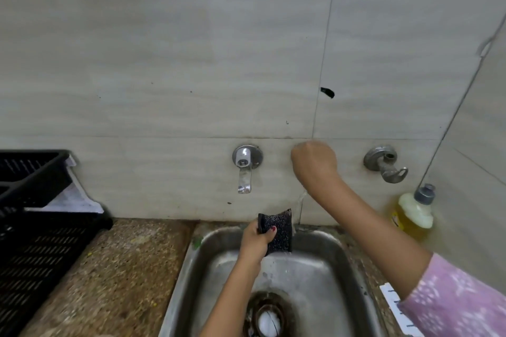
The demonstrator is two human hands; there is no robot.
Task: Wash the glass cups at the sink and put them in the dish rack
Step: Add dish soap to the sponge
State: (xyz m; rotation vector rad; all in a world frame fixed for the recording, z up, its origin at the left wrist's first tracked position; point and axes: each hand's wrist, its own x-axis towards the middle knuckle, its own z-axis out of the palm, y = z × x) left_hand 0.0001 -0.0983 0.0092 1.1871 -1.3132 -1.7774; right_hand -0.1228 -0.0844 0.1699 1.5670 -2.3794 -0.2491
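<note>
No glass cups show anywhere in this view, neither in the steel sink [191, 254] nor in the black dish rack [35, 227] that sits on the speckled tabletop [123, 268] at the sink's nine o'clock. The left hand [253, 241] hovers at the basin's twelve o'clock edge, its grip pinching a black scrub sponge [279, 230] upright between thumb and fingers, just beside a thin water stream [299, 200]. That stream falls from under the right hand [315, 161], raised against the wall at one o'clock with fingers curled. Whatever lies behind it is hidden, so I cannot tell whether its grip closes on a tap handle or on nothing. A bottle of yellow liquid [413, 213], probably dish soap, hangs at three o'clock. Judging from the task, the cups will be light, stiff and breakable, and slick once wet and soapy. They are best held around the body with the whole hand, not by the rim.
</note>
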